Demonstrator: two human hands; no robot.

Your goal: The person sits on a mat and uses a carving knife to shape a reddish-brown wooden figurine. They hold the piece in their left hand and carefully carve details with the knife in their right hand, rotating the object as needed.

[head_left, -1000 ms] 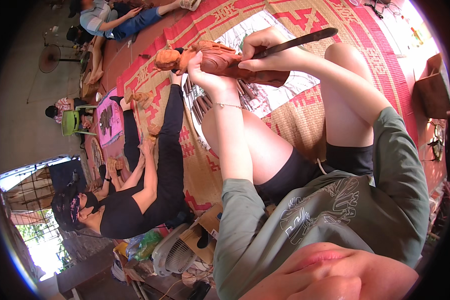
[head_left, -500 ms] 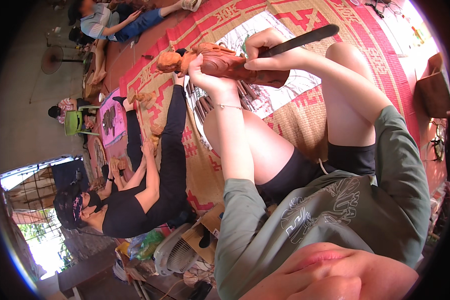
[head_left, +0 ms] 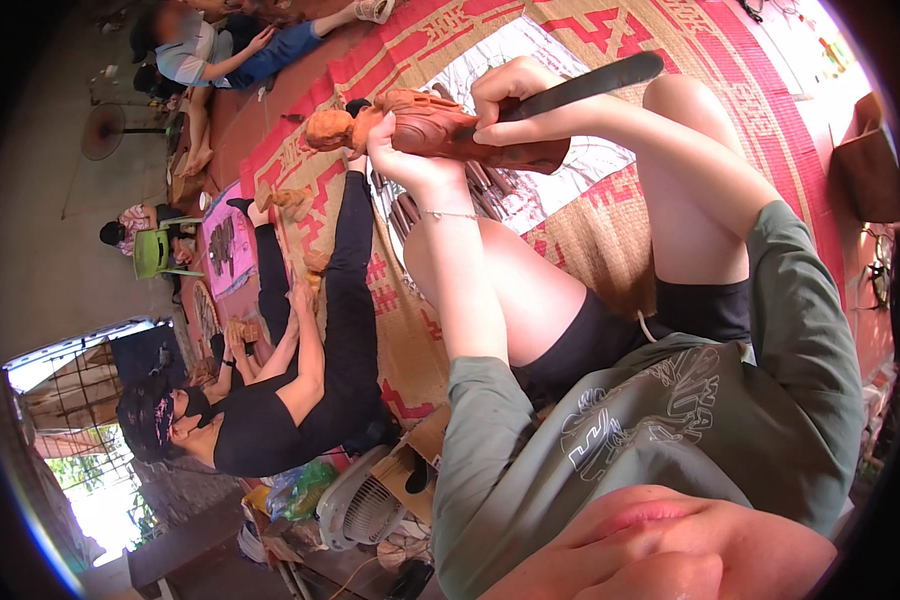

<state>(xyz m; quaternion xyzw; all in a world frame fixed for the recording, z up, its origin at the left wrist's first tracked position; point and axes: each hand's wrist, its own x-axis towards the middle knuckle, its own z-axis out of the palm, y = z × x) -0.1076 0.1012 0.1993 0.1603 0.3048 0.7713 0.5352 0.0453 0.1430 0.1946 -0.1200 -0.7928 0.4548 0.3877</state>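
A reddish-brown carved wooden figurine lies sideways above my lap, its paler head pointing left. My left hand is closed around it from below, near the neck, with the thumb on its side. My right hand grips a long, dark-handled carving tool like a pen; the handle sticks out to the upper right. The fingers rest against the figurine's lower half and hide the tool's working tip. Beneath the figurine, several brown tool handles lie on a white printed sheet.
A red and tan woven mat spreads under my bare legs. To the left, a person in black sits with legs stretched out, hands at a pale wood carving. A white fan and cardboard box stand beside my left side.
Both hands, the figurine and the tool have shifted slightly left in the picture, and the view has moved a little. The grips look the same.
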